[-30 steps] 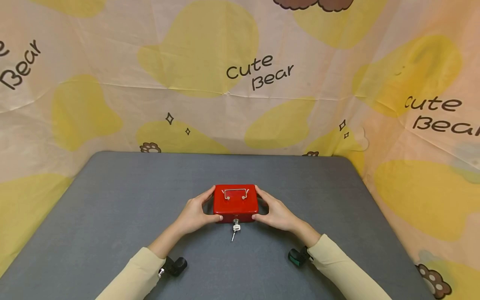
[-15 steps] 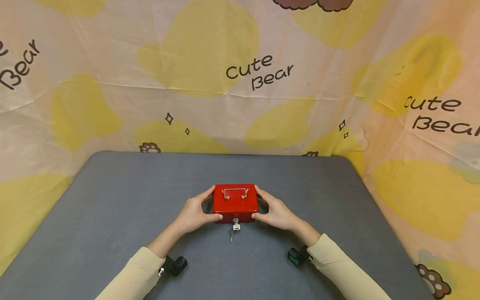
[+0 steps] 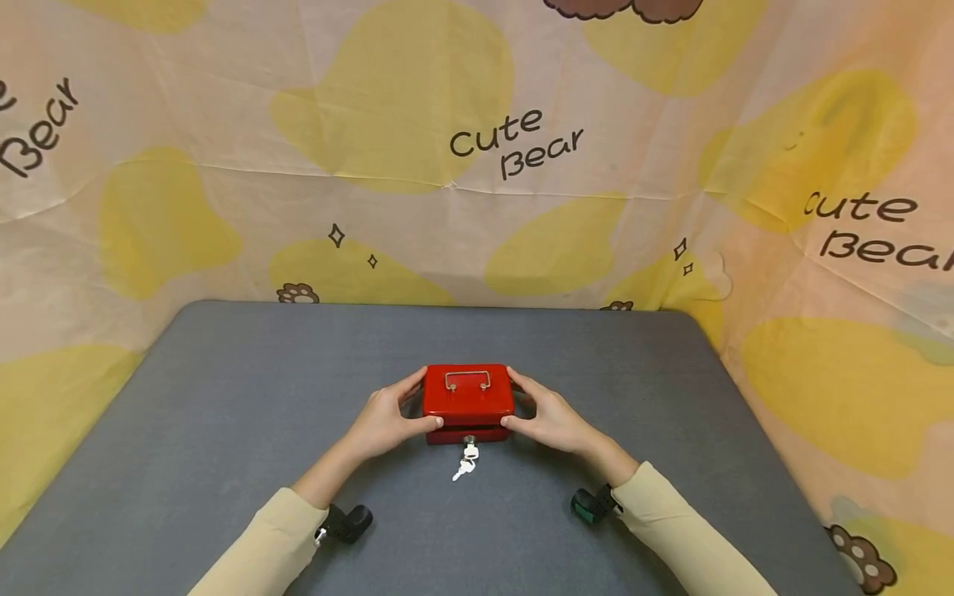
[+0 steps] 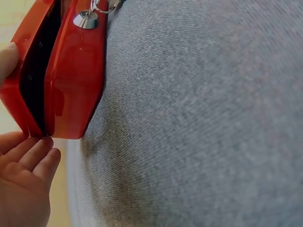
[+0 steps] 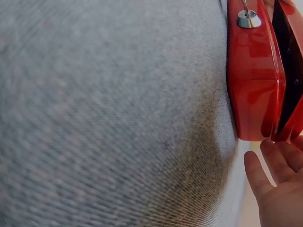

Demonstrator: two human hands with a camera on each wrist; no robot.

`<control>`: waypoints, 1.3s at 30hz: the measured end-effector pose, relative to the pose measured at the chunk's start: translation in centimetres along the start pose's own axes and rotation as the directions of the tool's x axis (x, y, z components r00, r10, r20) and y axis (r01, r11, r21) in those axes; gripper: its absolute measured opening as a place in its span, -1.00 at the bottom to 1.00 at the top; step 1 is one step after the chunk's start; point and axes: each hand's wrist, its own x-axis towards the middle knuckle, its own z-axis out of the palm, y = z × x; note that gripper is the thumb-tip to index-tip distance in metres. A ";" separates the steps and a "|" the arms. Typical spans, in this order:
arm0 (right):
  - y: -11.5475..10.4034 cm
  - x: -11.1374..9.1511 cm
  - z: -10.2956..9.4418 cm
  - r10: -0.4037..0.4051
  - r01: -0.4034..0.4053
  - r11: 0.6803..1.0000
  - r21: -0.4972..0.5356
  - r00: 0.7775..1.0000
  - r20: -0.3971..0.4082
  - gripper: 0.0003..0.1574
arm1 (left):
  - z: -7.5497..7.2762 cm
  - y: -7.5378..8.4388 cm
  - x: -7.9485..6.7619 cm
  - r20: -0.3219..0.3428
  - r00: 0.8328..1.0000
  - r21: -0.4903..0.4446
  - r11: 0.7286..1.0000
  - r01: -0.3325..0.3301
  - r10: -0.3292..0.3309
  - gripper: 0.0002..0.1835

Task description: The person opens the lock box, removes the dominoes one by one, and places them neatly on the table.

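Note:
A small red metal cash box stands on the grey table, its lid raised a little at the front. My left hand grips the lid's left end, thumb at the front corner and fingers along the side. At the opposite end my right hand holds the lid the same way. A dark gap between the lid and the base shows in both wrist views. In the front is a silver lock with a key in it; a second key hangs below on the ring. The box's inside is too dark to make out.
The grey table top extends around the box on all sides. Cloth printed with yellow patches and lettering hangs behind and beside it. Each wrist carries a black camera.
Both thumbs have risen slightly with the lid's front edge, and a gap has opened between lid and base. The hanging key has swung and turned its flat side to view.

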 end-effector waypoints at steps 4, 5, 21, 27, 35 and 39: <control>-0.2 0.1 -0.1 0.018 -0.017 1.000 0.011 1.000 -0.008 -0.05 | -0.1 -0.1 0.2 -0.014 1.000 -0.022 1.000 0.004 -0.004 -0.12; -0.3 0.2 -0.2 0.017 -0.017 1.000 0.013 1.000 -0.008 -0.06 | -0.1 -0.1 0.2 -0.017 1.000 -0.024 1.000 0.011 -0.012 -0.13; -0.3 0.8 -0.9 -0.056 0.055 0.998 -0.031 0.998 -0.043 -0.22 | -0.8 0.7 1.1 -0.016 0.999 -0.017 0.999 0.037 -0.037 -0.25; -0.2 1.2 -0.8 -0.143 0.139 0.989 -0.042 0.982 -0.122 -0.30 | -0.9 0.7 1.5 -0.023 0.999 0.015 0.999 0.035 -0.035 -0.28; -0.4 1.5 -1.0 -0.253 0.257 0.966 0.010 0.957 -0.142 -0.43 | -1.0 1.1 1.8 -0.042 0.998 0.038 0.998 0.047 -0.045 -0.30; -0.2 1.6 -1.2 -0.260 0.264 0.964 0.016 0.958 -0.124 -0.39 | -1.1 1.2 1.9 -0.048 0.998 0.043 0.998 0.040 -0.038 -0.31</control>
